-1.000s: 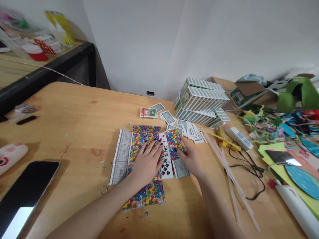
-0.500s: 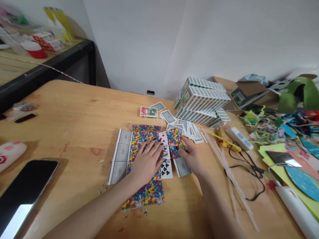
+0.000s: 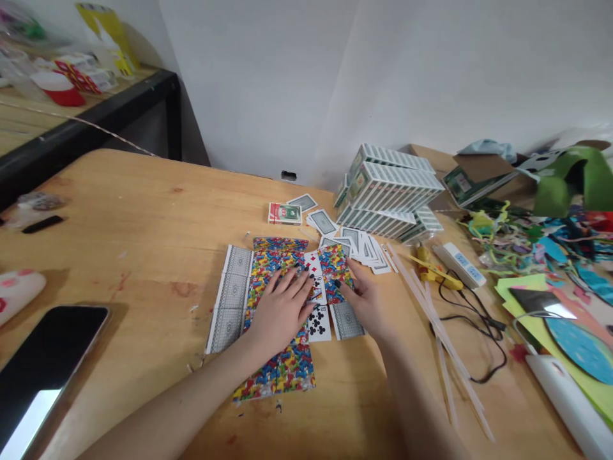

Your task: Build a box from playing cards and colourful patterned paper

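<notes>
Cards [image 3: 292,370] lie beneath left fingers [image 3: 288,279] and, seemingly, between right fingers [image 3: 359,273].

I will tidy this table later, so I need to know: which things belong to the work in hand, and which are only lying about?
Belong, as I judge:
patterned sheet, under left hand
patterned piece, at right hand
adjoining cards
loose cards, probably
glue gun, perhaps; untouched

Seem just lying about:
phone
power strip
green cloth
</notes>
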`<control>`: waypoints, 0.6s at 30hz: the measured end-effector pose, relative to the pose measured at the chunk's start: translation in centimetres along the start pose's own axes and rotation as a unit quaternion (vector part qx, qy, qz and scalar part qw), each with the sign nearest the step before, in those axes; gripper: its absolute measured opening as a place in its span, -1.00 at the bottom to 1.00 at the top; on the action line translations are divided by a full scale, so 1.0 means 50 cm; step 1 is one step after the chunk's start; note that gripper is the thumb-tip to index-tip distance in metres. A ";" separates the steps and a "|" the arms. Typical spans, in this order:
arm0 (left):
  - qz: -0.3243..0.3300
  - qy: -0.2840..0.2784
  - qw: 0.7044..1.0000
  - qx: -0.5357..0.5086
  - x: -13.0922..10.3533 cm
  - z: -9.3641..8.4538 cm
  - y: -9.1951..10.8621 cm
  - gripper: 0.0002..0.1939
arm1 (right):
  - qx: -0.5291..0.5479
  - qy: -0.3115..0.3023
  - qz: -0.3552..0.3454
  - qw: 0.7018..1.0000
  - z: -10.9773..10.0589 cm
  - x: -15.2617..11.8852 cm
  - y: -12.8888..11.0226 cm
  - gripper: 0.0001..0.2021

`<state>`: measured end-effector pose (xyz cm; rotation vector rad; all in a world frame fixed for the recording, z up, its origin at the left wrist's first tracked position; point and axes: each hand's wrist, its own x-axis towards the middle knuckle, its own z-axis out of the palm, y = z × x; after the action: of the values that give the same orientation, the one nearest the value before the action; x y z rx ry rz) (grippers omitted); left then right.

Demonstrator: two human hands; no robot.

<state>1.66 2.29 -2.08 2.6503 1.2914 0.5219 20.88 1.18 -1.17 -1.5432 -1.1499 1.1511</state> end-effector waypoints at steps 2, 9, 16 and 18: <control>0.002 0.006 1.000 0.000 0.000 0.000 0.000 -0.60 | -0.012 0.002 -0.008 1.000 0.003 -0.001 -0.002 -0.36; 0.006 0.017 1.000 -0.019 0.000 0.000 0.001 -0.61 | -0.076 0.024 -0.080 0.994 0.011 0.003 0.012 -0.40; 0.007 0.016 0.999 -0.028 0.000 -0.002 0.001 -0.61 | -0.084 0.018 -0.090 0.992 0.012 0.003 0.015 -0.38; 0.004 0.010 1.000 -0.029 0.000 -0.002 0.001 -0.61 | -0.068 0.008 -0.073 0.995 0.012 0.001 0.014 -0.38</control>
<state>1.65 2.25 -1.96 2.6111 1.2506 0.5790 20.43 1.17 -1.96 -1.5388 -1.3305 0.9784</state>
